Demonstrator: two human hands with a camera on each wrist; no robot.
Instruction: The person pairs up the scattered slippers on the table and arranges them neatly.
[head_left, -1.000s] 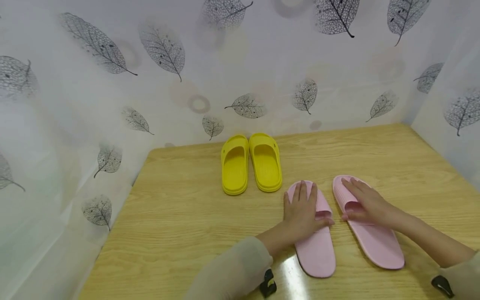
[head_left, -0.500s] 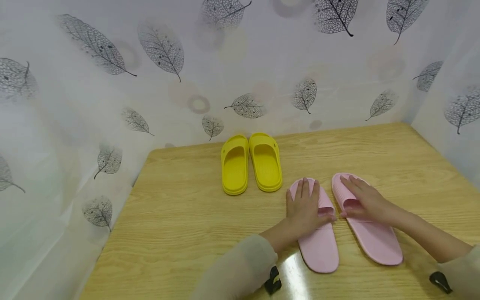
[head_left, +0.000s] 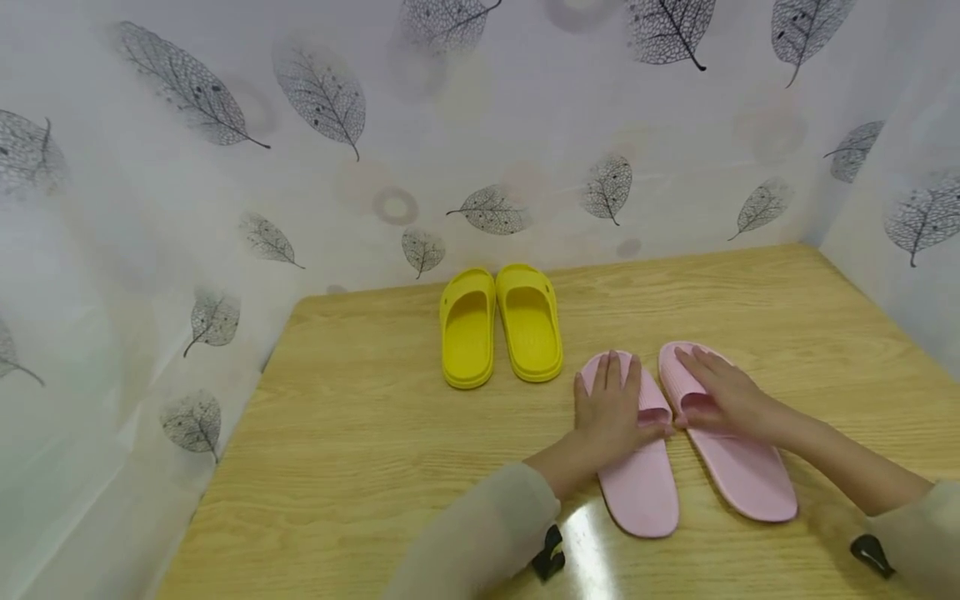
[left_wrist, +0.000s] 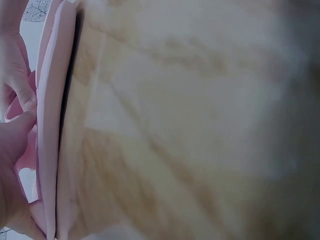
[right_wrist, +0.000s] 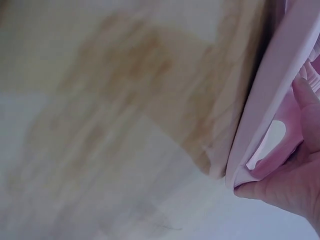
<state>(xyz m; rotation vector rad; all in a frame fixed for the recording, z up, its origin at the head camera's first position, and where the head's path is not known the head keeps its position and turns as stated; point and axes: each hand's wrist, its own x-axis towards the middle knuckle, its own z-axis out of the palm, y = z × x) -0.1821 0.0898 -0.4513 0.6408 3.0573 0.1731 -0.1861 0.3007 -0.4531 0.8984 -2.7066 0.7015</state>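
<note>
A pair of pink slippers lies on the wooden table, toes pointing away from me. My left hand [head_left: 609,417] rests across the strap of the left pink slipper [head_left: 641,500], its fingers straight and its thumb reaching to the inner edge. Likewise, my right hand [head_left: 731,400] lies with straight fingers over the right pink slipper [head_left: 753,483], covering part of its strap. Between them the two thumb tips nearly meet. In the left wrist view, the left thumb [left_wrist: 20,127] is beside the slipper's sole [left_wrist: 52,100]. The right wrist view shows the right hand [right_wrist: 300,185] against its slipper's side.
Yellow slippers, one on the left [head_left: 468,342] and one on the right [head_left: 531,333], stand side by side at the table's back edge. A leaf-patterned sheet [head_left: 510,133] hangs behind and on both sides of the wooden table [head_left: 360,450].
Both pink slippers have slid slightly away from me under my hands. The left one has shifted right and the right one left, narrowing the gap between them. The yellow slippers stay put.
</note>
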